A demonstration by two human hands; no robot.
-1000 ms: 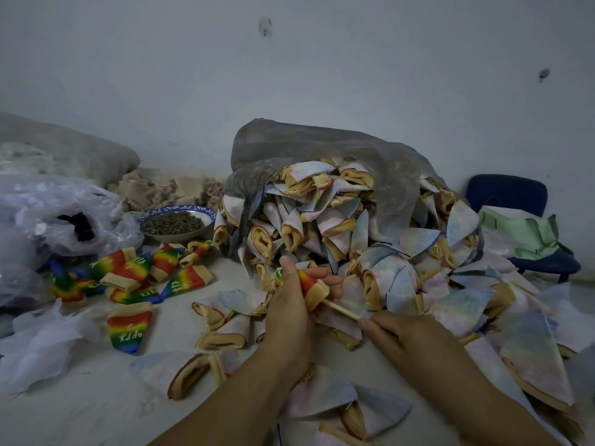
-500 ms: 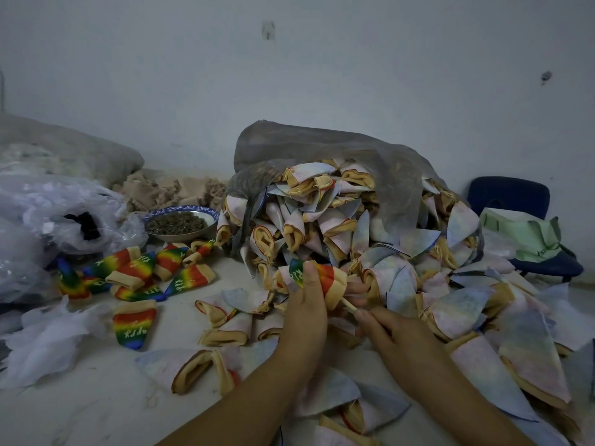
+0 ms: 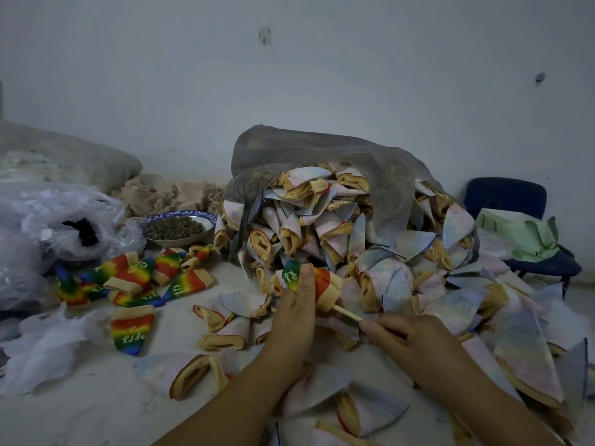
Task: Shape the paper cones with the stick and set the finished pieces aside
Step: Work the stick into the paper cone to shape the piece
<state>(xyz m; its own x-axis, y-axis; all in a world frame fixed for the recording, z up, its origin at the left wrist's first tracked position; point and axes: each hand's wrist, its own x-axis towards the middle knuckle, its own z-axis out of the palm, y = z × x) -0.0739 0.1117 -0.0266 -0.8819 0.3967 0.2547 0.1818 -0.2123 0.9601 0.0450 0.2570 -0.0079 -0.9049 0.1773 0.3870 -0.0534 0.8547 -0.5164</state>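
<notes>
Two hands busy: we see left hand (image 3: 297, 312) gripping rainbow cone (image 3: 317, 281) above the table (image 3: 96, 410), right hand (image 3: 407, 338) pinching stick (image 3: 347, 313), its tip inside the cone's open end.

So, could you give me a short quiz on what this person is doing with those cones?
1. Multiple choice: the stick enters the rainbow cone at its A) closed tip, B) open tan end, C) side.
2. True or false: the right hand grips the cone.
3. Fill in: the finished rainbow pieces lie just in front of a blue-rimmed ____.

Key: 1 B. 2 False: the left hand grips it, and the right holds the stick. 3 bowl.
</notes>
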